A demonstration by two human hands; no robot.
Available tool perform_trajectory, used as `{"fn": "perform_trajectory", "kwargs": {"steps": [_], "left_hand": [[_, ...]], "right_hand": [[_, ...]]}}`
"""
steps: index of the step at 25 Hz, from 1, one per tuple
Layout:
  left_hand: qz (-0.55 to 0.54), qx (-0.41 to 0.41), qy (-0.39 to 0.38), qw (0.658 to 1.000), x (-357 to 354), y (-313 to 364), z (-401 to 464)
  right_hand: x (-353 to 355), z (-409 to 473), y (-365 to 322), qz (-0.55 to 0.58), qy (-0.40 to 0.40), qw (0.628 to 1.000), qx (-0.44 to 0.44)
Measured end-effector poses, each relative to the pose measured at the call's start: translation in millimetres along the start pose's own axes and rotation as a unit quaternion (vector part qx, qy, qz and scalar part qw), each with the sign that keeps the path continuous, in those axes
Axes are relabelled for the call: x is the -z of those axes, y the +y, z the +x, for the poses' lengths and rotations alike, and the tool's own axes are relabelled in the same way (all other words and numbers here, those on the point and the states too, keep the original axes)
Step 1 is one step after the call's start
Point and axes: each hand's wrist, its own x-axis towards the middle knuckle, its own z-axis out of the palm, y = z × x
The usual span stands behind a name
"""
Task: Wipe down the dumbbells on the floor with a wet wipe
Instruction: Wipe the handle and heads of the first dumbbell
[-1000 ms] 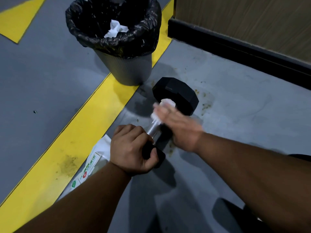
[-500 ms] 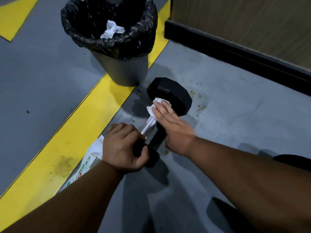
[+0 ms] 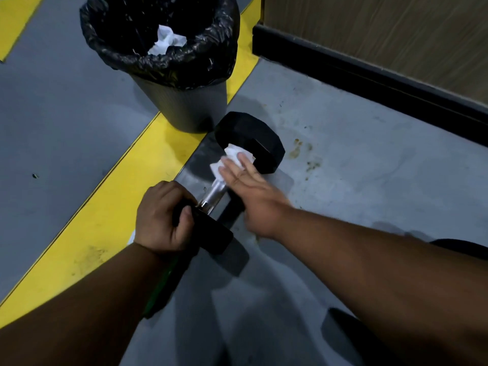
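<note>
Mid-wipe: left hand (image 3: pixel 161 219) clamped round near head of dumbbell (image 3: pixel 249 143) on floor, right hand (image 3: pixel 248 186) flat-fingered pressing wet wipe (image 3: pixel 232 159) against far head just beyond fingertips; next, probably rubbing remaining faces.

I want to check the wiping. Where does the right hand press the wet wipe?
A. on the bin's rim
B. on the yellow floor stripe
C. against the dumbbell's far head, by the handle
C: the right hand presses the wet wipe against the dumbbell there.
</note>
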Motion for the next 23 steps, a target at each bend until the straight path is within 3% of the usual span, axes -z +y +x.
{"fn": "perform_trajectory", "kwargs": {"steps": [5,8,10,12,14,15,19,23], "left_hand": [[0.004,-0.015,-0.012,1.000,-2,-7,-1],[0.008,-0.006,-0.034,0.999,5,-7,0],[0.062,-0.049,-0.057,0.995,12,1,6],[0.126,-0.121,-0.069,0.982,10,20,6],[0.147,-0.145,-0.061,0.977,0,39,0],[0.154,-0.136,-0.052,0.977,-5,44,-1],[0.164,-0.109,-0.015,0.980,-10,37,0],[0.162,-0.130,-0.015,0.978,-8,39,1]], "right_hand": [[0,1,-8,-0.003,-0.063,0.990,0.127],[26,17,12,0.012,-0.024,0.999,0.031],[12,10,1,0.013,-0.002,1.000,0.001],[-11,-7,-15,0.011,-0.046,0.995,0.083],[-10,-7,-9,-0.002,-0.039,0.982,0.185],[0,0,2,-0.025,-0.031,0.982,0.183],[19,16,5,0.001,-0.001,1.000,0.009],[-12,-9,-16,0.039,-0.047,0.989,0.133]]}}
